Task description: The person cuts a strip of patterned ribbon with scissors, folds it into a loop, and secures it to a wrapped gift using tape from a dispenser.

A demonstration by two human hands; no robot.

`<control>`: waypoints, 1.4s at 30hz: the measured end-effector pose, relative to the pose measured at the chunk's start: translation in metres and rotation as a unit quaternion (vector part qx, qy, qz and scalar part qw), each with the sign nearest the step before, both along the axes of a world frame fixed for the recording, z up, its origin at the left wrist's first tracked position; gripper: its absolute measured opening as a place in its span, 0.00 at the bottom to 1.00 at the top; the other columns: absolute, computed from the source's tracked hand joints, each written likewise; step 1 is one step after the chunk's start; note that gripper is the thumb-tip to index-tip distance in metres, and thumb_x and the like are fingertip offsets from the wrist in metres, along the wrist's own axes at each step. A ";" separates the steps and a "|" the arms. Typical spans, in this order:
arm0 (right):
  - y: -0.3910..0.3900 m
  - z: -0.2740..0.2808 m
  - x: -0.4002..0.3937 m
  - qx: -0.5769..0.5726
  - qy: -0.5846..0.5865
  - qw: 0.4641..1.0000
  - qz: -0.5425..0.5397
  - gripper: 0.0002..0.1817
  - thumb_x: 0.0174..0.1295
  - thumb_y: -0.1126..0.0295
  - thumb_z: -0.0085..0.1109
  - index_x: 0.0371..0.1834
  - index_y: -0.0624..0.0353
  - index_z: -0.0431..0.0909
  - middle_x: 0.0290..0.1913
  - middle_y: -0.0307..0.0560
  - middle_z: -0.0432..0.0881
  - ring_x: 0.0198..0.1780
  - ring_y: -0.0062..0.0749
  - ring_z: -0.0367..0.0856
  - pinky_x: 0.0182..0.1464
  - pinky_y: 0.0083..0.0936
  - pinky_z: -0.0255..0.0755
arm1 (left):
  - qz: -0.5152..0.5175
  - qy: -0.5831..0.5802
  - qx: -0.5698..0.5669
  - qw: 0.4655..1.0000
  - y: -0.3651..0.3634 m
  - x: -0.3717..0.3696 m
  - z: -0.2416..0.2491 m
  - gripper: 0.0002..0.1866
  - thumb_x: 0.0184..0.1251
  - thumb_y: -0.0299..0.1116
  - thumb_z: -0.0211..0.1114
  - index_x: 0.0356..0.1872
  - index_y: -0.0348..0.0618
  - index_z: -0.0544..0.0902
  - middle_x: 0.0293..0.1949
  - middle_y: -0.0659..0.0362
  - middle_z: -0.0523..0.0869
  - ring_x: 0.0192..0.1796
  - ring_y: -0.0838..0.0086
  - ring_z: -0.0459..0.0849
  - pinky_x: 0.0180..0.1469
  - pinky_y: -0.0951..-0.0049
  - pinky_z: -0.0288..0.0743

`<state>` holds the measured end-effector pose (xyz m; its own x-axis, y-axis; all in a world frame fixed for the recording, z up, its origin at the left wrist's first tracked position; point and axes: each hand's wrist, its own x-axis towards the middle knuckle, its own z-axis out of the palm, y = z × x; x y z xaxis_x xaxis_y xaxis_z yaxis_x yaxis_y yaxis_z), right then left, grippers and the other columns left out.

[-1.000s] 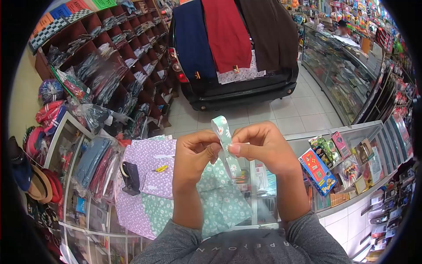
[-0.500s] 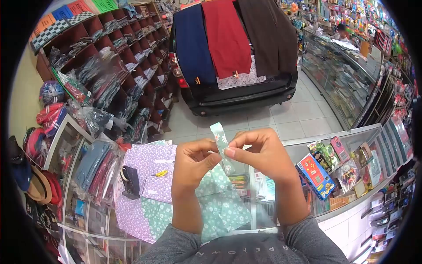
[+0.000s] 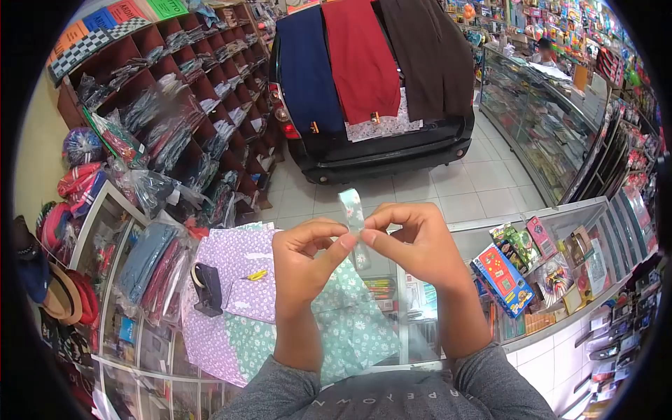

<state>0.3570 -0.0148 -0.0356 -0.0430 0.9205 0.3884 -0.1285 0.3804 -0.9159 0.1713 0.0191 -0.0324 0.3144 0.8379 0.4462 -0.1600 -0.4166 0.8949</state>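
Observation:
A narrow folded strip of green daisy-print paper [image 3: 351, 204] stands upright between my hands, above the counter. My left hand [image 3: 311, 255] pinches its left edge with thumb and forefinger. From the other side, my right hand [image 3: 409, 241] grips the strip at about the same height, the fingertips of both hands almost meeting. Below lie sheets of green floral paper [image 3: 357, 325] and purple floral paper [image 3: 245, 245], partly overlapping. On the purple sheet are a dark tape dispenser [image 3: 207, 290] and a yellow cutter [image 3: 257, 275].
The glass counter [image 3: 420, 329] holds a blue-and-red boxed toy [image 3: 502, 280] and other small packages at right. Bagged clothes [image 3: 157, 262] lie at left. Beyond stands a car [image 3: 378, 157] draped with trousers, beside shelves [image 3: 168, 91] of packed garments. A person [image 3: 544, 50] is behind the far counter.
The strip has turned slightly and now stands straighter, its top bent over. My left thumb has moved up and right, closer to my right fingertips.

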 end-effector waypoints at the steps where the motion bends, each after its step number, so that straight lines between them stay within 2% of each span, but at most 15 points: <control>1: -0.002 0.002 0.000 -0.006 0.016 1.000 0.008 0.08 0.60 0.71 0.66 0.37 0.66 0.86 0.30 0.34 0.82 0.26 0.07 0.69 0.24 0.10 0.61 | 0.009 0.001 0.005 1.000 -0.001 0.000 0.000 0.06 0.59 0.22 0.73 0.36 0.32 0.87 0.34 0.56 0.87 0.37 0.78 0.83 0.39 0.80 0.76; 6: 0.000 0.000 -0.003 0.024 0.060 0.998 0.025 0.09 0.61 0.72 0.65 0.38 0.68 0.86 0.31 0.34 0.82 0.26 0.07 0.70 0.24 0.09 0.61 | 0.028 -0.003 0.006 1.000 -0.001 0.000 0.000 0.06 0.59 0.22 0.73 0.36 0.33 0.87 0.34 0.56 0.87 0.37 0.79 0.84 0.38 0.80 0.76; 11: 0.000 0.004 -0.002 0.014 -0.036 0.999 -0.023 0.10 0.61 0.69 0.68 0.37 0.67 0.86 0.30 0.34 0.83 0.27 0.07 0.70 0.24 0.09 0.60 | 0.029 0.002 0.007 1.000 -0.001 -0.001 0.000 0.05 0.60 0.22 0.72 0.36 0.33 0.86 0.34 0.57 0.87 0.36 0.79 0.84 0.38 0.80 0.76; 14: 0.003 0.000 -0.002 0.010 -0.026 0.999 -0.019 0.10 0.61 0.68 0.68 0.37 0.66 0.86 0.30 0.33 0.82 0.26 0.06 0.69 0.23 0.10 0.59 | 0.017 0.016 0.005 1.000 -0.003 -0.001 0.003 0.05 0.60 0.23 0.72 0.36 0.33 0.86 0.34 0.57 0.87 0.37 0.79 0.84 0.39 0.80 0.76; 17: 0.004 -0.002 -0.003 0.026 -0.016 0.999 -0.032 0.08 0.63 0.69 0.67 0.36 0.65 0.86 0.29 0.32 0.81 0.26 0.07 0.69 0.24 0.11 0.59 | -0.006 -0.026 -0.014 1.000 -0.004 0.001 0.006 0.06 0.60 0.23 0.72 0.37 0.33 0.86 0.35 0.56 0.87 0.38 0.78 0.84 0.39 0.80 0.76; 22: 0.003 -0.001 -0.007 0.047 -0.036 0.997 -0.052 0.08 0.63 0.69 0.67 0.35 0.65 0.85 0.29 0.34 0.81 0.26 0.07 0.68 0.25 0.11 0.59 | 0.029 0.021 0.026 0.999 0.001 0.001 -0.003 0.07 0.61 0.25 0.72 0.38 0.33 0.87 0.36 0.56 0.87 0.38 0.78 0.84 0.40 0.79 0.76; 34: 0.002 0.003 -0.004 0.048 -0.072 0.994 -0.068 0.07 0.62 0.70 0.67 0.38 0.62 0.86 0.29 0.35 0.82 0.26 0.09 0.67 0.23 0.13 0.57 | 0.078 0.008 0.077 0.994 0.000 0.008 -0.003 0.04 0.62 0.24 0.70 0.36 0.34 0.86 0.35 0.58 0.87 0.37 0.79 0.84 0.37 0.81 0.76; 37: 0.001 0.003 -0.004 0.027 -0.050 0.997 -0.052 0.08 0.62 0.70 0.66 0.36 0.65 0.86 0.30 0.34 0.82 0.27 0.09 0.70 0.25 0.11 0.60 | 0.055 0.011 0.088 0.995 -0.002 0.006 -0.002 0.06 0.65 0.26 0.68 0.40 0.34 0.85 0.38 0.57 0.86 0.40 0.78 0.84 0.35 0.82 0.75; 38: 0.001 0.003 -0.005 0.023 -0.004 0.999 -0.041 0.08 0.62 0.70 0.66 0.36 0.66 0.85 0.30 0.34 0.82 0.28 0.09 0.71 0.27 0.10 0.62 | 0.054 0.012 0.090 0.994 -0.004 0.008 0.000 0.06 0.65 0.26 0.68 0.40 0.34 0.85 0.38 0.57 0.86 0.40 0.78 0.84 0.35 0.82 0.75; 40: 0.000 0.004 -0.002 0.021 0.044 0.998 -0.031 0.08 0.63 0.71 0.66 0.35 0.67 0.84 0.30 0.33 0.82 0.29 0.09 0.72 0.28 0.09 0.64 | 0.056 -0.076 0.072 0.993 -0.011 0.014 0.005 0.09 0.67 0.27 0.65 0.45 0.34 0.82 0.40 0.57 0.84 0.41 0.77 0.84 0.33 0.83 0.73; 42: -0.001 0.006 0.004 0.005 0.060 0.998 -0.017 0.10 0.65 0.70 0.64 0.36 0.69 0.83 0.31 0.33 0.81 0.32 0.09 0.74 0.30 0.10 0.67 | 0.063 -0.075 0.096 0.991 -0.006 0.007 -0.001 0.10 0.68 0.27 0.64 0.46 0.34 0.81 0.41 0.57 0.83 0.41 0.76 0.83 0.32 0.83 0.72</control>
<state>0.3613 -0.0156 -0.0294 0.0362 0.9165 0.3984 -0.2240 0.3959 -0.8905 0.1783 0.0126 -0.0332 0.1300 0.7620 0.6344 -0.2212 -0.6014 0.7677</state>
